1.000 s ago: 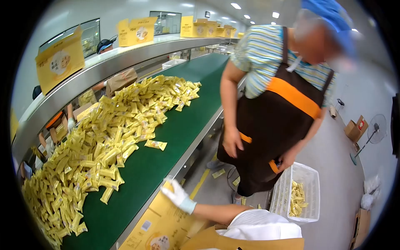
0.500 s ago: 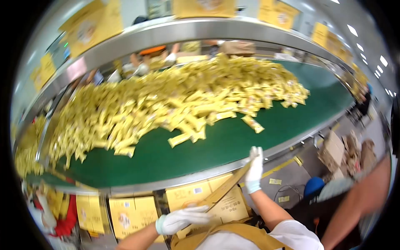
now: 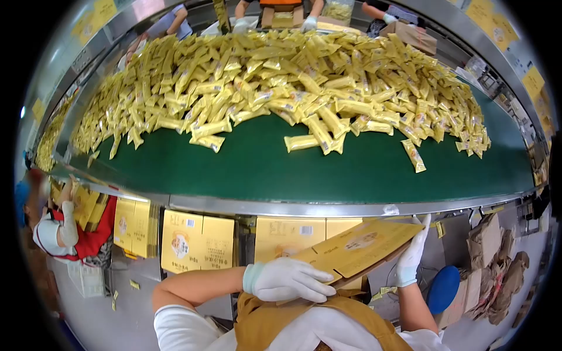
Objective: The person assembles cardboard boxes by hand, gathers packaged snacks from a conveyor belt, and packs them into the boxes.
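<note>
A flattened yellow cardboard carton (image 3: 366, 243) is tilted in front of my chest, with its printed face turned up. My left hand (image 3: 293, 279), in a white glove, grips its near left end, fingers laid across the top and thumb hidden. At the far right end, my right hand (image 3: 411, 257), also gloved, holds the short edge with fingers pointing up. Ahead, a large heap of yellow wrapped packets (image 3: 281, 76) lies on the green conveyor belt (image 3: 252, 175); neither hand touches it.
A metal rail (image 3: 281, 207) edges the belt. Stacks of flat cartons (image 3: 199, 237) stand below it. A blue round stool (image 3: 443, 289) and brown crumpled paper (image 3: 506, 286) are at right. A co-worker in red (image 3: 88, 243) is at left; others work across the belt.
The carton, seen nearly edge-on before, now shows its broad printed face. Both hands are still on it. My view has shifted, bringing the co-worker at left further into sight.
</note>
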Motion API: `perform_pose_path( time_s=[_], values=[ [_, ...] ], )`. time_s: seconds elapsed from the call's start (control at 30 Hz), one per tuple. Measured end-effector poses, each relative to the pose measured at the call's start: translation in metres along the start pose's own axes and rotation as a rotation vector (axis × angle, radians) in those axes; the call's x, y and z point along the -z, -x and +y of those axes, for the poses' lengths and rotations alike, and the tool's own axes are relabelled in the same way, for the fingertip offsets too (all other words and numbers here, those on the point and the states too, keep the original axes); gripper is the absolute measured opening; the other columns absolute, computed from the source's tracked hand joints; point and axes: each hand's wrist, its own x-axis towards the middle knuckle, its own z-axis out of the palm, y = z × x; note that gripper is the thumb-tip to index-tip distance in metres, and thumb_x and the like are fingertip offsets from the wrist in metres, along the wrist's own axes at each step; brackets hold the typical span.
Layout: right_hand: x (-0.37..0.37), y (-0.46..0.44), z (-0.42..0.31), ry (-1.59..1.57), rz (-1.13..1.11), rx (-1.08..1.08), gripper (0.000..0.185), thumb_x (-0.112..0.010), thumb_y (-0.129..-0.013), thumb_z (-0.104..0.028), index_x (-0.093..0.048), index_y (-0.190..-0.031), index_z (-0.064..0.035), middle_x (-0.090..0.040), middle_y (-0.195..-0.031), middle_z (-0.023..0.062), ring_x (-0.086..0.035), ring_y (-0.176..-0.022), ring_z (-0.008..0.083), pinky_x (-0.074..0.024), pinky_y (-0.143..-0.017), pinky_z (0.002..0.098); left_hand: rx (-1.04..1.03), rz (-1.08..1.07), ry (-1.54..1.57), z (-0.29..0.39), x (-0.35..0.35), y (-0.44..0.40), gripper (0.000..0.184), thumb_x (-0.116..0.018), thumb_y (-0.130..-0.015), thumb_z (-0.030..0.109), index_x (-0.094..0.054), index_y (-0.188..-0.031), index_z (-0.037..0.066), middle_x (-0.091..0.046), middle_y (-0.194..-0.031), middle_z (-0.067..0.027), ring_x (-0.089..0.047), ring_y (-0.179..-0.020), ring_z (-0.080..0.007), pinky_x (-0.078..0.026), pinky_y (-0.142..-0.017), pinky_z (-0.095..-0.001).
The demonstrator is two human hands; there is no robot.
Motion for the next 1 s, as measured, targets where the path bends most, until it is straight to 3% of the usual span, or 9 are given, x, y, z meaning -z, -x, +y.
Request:
perform_pose_path(
  time_s=[0.17, 0.27, 0.37, 0.43, 0.53, 0.63, 0.73, 0.83, 1.0],
  values=[
    [-0.022, 0.025, -0.005, -0.333, 0.056, -0.203, 0.058, -0.050, -0.105, -0.029, -0.034, -0.152, 0.0013, -0.053, -0.140, 0.0151, -0.051, -0.128, 0.0241, -0.0382, -0.109, 0.0363, -0.172, 0.134, -0.410, 0.004, 0.008, -0.009, 0.041, -0.037, -0.101, 0.019, -0.069, -0.112, -0.004, -0.066, -0.124, -0.0190, -0.062, -0.115, -0.0401, -0.054, -0.089, -0.0460],
    [-0.019, 0.006, -0.029, -0.259, -0.134, -0.237, 0.051, -0.054, -0.089, -0.007, -0.045, -0.139, 0.0032, -0.059, -0.127, 0.0118, -0.059, -0.114, 0.0222, -0.0474, -0.100, 0.0339, -0.247, 0.191, -0.553, 0.014, 0.007, -0.011, 0.039, -0.042, -0.101, 0.020, -0.068, -0.107, -0.009, -0.066, -0.118, -0.0238, -0.064, -0.109, -0.0408, -0.053, -0.090, -0.0492],
    [-0.007, -0.019, -0.037, -0.230, -0.374, -0.211, 0.059, -0.055, -0.080, -0.001, -0.044, -0.138, 0.0044, -0.058, -0.124, 0.0107, -0.058, -0.109, 0.0207, -0.0458, -0.100, 0.0338, -0.466, 0.261, -0.617, 0.014, -0.001, -0.020, 0.042, -0.049, -0.099, 0.025, -0.063, -0.071, -0.003, -0.063, -0.078, -0.0243, -0.065, -0.084, -0.0429, -0.053, -0.083, -0.0517],
    [-0.016, -0.021, -0.075, -0.142, -0.571, -0.263, 0.065, -0.067, -0.076, -0.004, -0.045, -0.137, 0.0040, -0.059, -0.117, 0.0114, -0.059, -0.107, 0.0224, -0.0468, -0.100, 0.0347, -0.291, 0.043, -0.548, 0.019, 0.001, -0.025, 0.048, -0.057, -0.095, 0.034, -0.051, -0.056, 0.006, -0.047, -0.058, -0.0153, -0.055, -0.060, -0.0362, -0.048, -0.062, -0.0470],
    [-0.028, -0.022, -0.102, 0.233, -0.853, -0.104, 0.057, -0.043, -0.072, 0.007, -0.052, -0.128, 0.0101, -0.066, -0.115, 0.0155, -0.063, -0.107, 0.0245, -0.0457, -0.101, 0.0328, -0.262, 0.238, -0.816, 0.014, 0.006, -0.032, 0.050, -0.065, -0.088, 0.040, -0.046, -0.051, 0.011, -0.044, -0.053, -0.0096, -0.045, -0.047, -0.0296, -0.034, -0.048, -0.0422],
    [-0.051, -0.013, -0.127, 0.597, -1.013, 0.198, 0.052, -0.043, -0.071, 0.008, -0.056, -0.122, 0.0113, -0.069, -0.104, 0.0186, -0.065, -0.101, 0.0228, -0.0489, -0.095, 0.0341, 0.029, 0.019, -0.950, 0.011, 0.003, -0.031, 0.057, -0.062, -0.085, 0.053, -0.054, -0.047, 0.011, -0.054, -0.049, -0.0093, -0.055, -0.049, -0.0298, -0.039, -0.050, -0.0421],
    [-0.056, -0.031, -0.103, 0.440, -0.975, 0.120, 0.038, -0.046, -0.071, 0.007, -0.058, -0.107, 0.0102, -0.068, -0.091, 0.0206, -0.065, -0.087, 0.0218, -0.0508, -0.085, 0.0346, 0.213, -0.121, -0.873, 0.020, -0.008, -0.039, 0.060, -0.059, -0.086, 0.058, -0.058, -0.048, 0.012, -0.057, -0.050, -0.0091, -0.057, -0.051, -0.0299, -0.041, -0.051, -0.0421],
    [-0.058, -0.035, -0.101, 0.476, -0.931, 0.269, 0.028, -0.048, -0.072, 0.005, -0.058, -0.098, 0.0087, -0.067, -0.082, 0.0200, -0.061, -0.077, 0.0183, -0.0508, -0.077, 0.0335, -0.014, 0.092, -0.972, 0.025, -0.025, -0.027, 0.056, -0.059, -0.087, 0.052, -0.061, -0.048, 0.013, -0.059, -0.052, -0.0067, -0.058, -0.051, -0.0280, -0.041, -0.053, -0.0416],
    [-0.061, -0.034, -0.114, 0.522, -0.956, 0.238, 0.024, -0.051, -0.072, 0.003, -0.056, -0.094, 0.0075, -0.065, -0.078, 0.0235, -0.066, -0.071, 0.0290, -0.0523, -0.071, 0.0383, 0.259, 0.090, -0.903, 0.022, -0.038, -0.021, 0.051, -0.058, -0.089, 0.040, -0.058, -0.045, 0.014, -0.057, -0.049, -0.0078, -0.056, -0.049, -0.0315, -0.042, -0.053, -0.0421]
  ],
)
